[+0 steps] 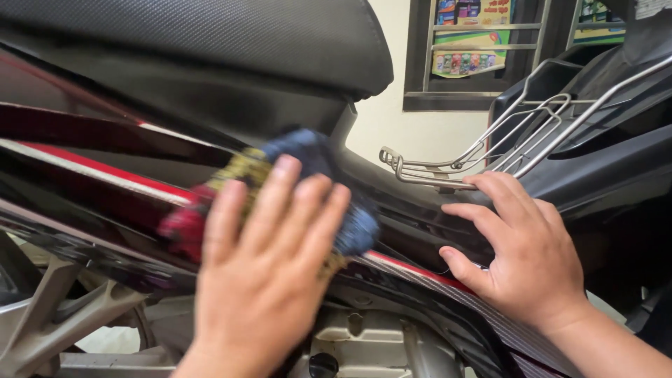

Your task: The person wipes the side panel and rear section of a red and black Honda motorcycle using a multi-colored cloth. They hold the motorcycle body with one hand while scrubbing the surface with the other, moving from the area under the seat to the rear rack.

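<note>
My left hand (pixel 269 269) presses a crumpled cloth (pixel 308 157) of blue, yellow and red flat against the glossy black and red side panel (pixel 91 175) of a motorbike, just under the black seat (pixel 210 42). The cloth and hand are blurred by motion. My right hand (pixel 521 252) rests with fingers spread on the dark body panel (pixel 413 231) below the centre tunnel, holding nothing, its fingertips near a chrome wire rack (pixel 476 150).
The grey engine casing (pixel 364 343) and a metal footrest bracket (pixel 56 315) sit below the panels. The black leg shield (pixel 602 140) rises at right. A barred window (pixel 483 49) with colourful packets is in the cream wall behind.
</note>
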